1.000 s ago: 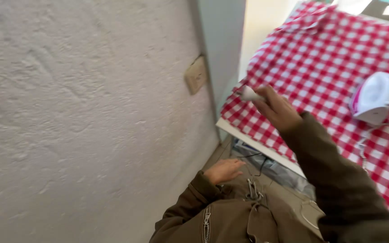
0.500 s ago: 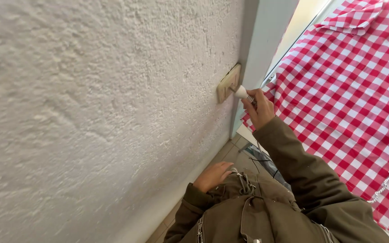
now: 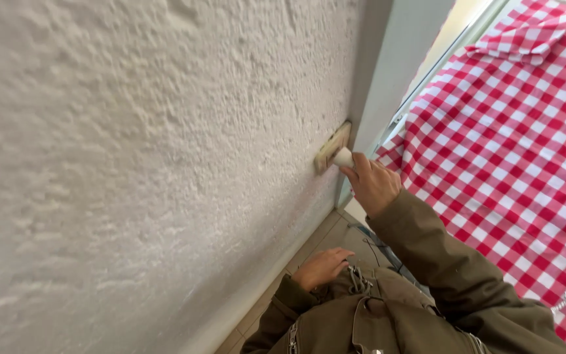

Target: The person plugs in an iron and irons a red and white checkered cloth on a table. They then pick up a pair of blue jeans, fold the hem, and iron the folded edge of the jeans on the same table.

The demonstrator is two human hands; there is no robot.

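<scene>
While right hand [image 3: 373,187] grips white plug [image 3: 342,157] – touching wall socket [image 3: 332,147]

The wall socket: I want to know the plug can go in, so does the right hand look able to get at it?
Probably yes. The right hand already holds the white plug right at the wall socket, with nothing between them. The left hand rests low by the jacket, out of the way.

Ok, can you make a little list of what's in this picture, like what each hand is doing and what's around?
Right hand: holds a white plug against the wall socket
Left hand: rests low by the olive jacket, holds nothing
Wall: rough white plaster
Cloth: red and white checked, spread on a surface to the right
Floor: tiled, seen below the socket
</scene>
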